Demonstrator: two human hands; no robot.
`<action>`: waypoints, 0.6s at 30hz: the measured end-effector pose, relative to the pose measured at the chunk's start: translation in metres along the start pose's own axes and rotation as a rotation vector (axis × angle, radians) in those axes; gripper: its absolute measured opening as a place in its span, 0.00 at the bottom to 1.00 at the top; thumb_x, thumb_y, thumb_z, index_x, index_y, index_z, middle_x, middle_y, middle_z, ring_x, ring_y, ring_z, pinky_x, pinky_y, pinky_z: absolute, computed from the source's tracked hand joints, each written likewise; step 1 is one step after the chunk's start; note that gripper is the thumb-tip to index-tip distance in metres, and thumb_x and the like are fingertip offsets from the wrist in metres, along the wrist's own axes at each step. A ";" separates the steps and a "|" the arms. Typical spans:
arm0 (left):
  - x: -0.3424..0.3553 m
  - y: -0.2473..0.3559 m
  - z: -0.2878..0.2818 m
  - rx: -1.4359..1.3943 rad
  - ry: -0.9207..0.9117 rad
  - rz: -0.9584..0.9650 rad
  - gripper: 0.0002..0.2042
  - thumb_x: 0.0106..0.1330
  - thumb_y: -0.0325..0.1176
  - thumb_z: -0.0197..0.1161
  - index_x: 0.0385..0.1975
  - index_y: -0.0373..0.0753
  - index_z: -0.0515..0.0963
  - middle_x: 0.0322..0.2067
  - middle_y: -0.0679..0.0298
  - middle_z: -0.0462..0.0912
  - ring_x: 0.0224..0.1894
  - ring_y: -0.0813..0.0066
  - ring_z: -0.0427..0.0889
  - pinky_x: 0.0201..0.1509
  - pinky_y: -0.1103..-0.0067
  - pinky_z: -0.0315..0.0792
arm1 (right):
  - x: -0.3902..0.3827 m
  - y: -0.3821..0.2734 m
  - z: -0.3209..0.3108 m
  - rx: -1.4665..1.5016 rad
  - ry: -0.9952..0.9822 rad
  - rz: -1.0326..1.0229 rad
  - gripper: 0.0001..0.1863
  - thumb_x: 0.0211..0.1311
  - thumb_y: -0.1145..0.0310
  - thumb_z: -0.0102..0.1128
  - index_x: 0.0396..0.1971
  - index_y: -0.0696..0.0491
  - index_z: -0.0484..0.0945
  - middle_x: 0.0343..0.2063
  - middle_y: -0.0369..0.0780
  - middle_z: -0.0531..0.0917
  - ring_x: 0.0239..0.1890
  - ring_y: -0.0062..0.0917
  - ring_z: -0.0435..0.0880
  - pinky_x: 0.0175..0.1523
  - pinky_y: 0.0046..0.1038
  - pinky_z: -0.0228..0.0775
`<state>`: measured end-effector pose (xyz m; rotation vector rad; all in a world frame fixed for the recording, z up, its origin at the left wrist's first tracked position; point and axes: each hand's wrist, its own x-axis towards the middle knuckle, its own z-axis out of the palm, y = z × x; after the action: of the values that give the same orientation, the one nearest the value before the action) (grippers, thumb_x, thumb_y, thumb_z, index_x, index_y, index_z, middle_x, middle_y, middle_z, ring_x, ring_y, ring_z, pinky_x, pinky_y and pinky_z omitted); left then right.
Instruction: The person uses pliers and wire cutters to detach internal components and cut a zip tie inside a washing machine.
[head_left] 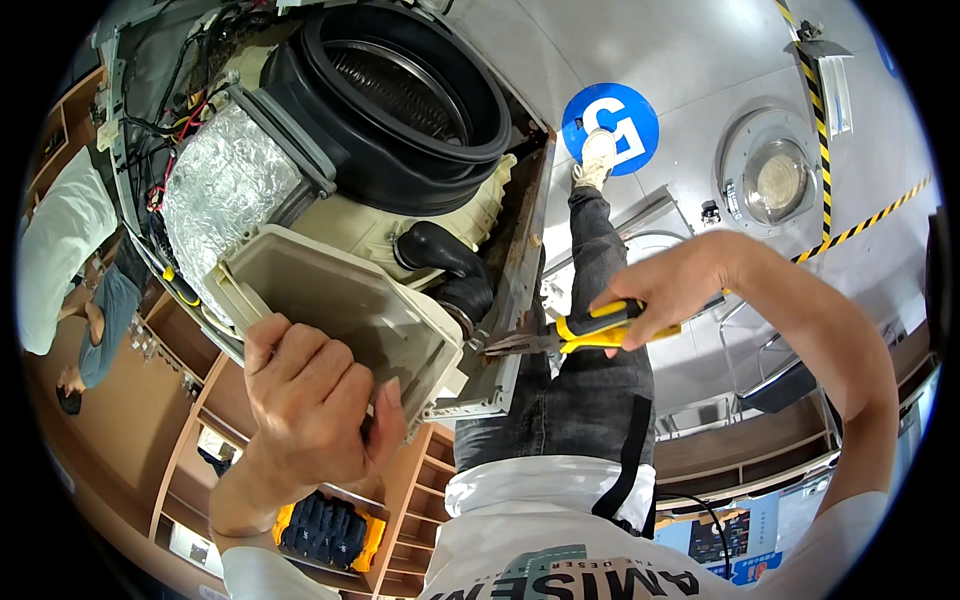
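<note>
My left hand (pixel 312 405) is closed over the near edge of a beige open plastic box (pixel 345 290), which sits tilted at the front of an opened washing machine. In my right hand (pixel 675 285) are pliers (pixel 590 325) with yellow and black handles. Their jaws point left, close by the metal clamp (pixel 476 337) where a black rubber hose (pixel 440 252) meets the box; whether they touch it I cannot tell. Behind the box is the drum's black rubber door seal (pixel 400 150).
Silver foil (pixel 230 175) and loose wires (pixel 180 125) lie left of the drum. A yellow-handled tool (pixel 181 287) rests at the cabinet's left edge. On the floor to the right is a round washer door (pixel 770 175). Another person (pixel 70 250) is at far left.
</note>
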<state>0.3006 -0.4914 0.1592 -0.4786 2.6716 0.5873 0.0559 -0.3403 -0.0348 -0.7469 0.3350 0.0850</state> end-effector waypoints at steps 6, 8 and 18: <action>-0.001 0.002 -0.001 0.001 -0.038 -0.012 0.10 0.42 0.31 0.63 0.09 0.39 0.68 0.15 0.63 0.66 0.23 0.65 0.67 0.41 0.69 0.60 | -0.001 0.005 0.044 0.442 0.072 0.104 0.20 0.63 0.73 0.62 0.55 0.58 0.73 0.48 0.37 0.84 0.53 0.18 0.80 0.57 0.21 0.67; -0.002 0.003 -0.002 0.013 -0.043 -0.022 0.10 0.42 0.31 0.63 0.09 0.39 0.68 0.15 0.63 0.66 0.23 0.64 0.68 0.41 0.69 0.60 | -0.001 0.003 0.059 0.576 0.089 0.013 0.21 0.61 0.68 0.64 0.54 0.58 0.74 0.44 0.37 0.82 0.48 0.19 0.77 0.54 0.22 0.66; -0.005 0.002 0.000 0.031 -0.031 0.008 0.09 0.42 0.31 0.62 0.09 0.39 0.69 0.15 0.62 0.67 0.23 0.64 0.68 0.39 0.68 0.59 | -0.007 0.001 0.058 0.486 0.025 0.038 0.24 0.59 0.75 0.60 0.57 0.59 0.73 0.48 0.38 0.82 0.48 0.19 0.77 0.54 0.23 0.68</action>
<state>0.3039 -0.4885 0.1617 -0.4473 2.6500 0.5503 0.0652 -0.3000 0.0068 -0.2609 0.3751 0.0274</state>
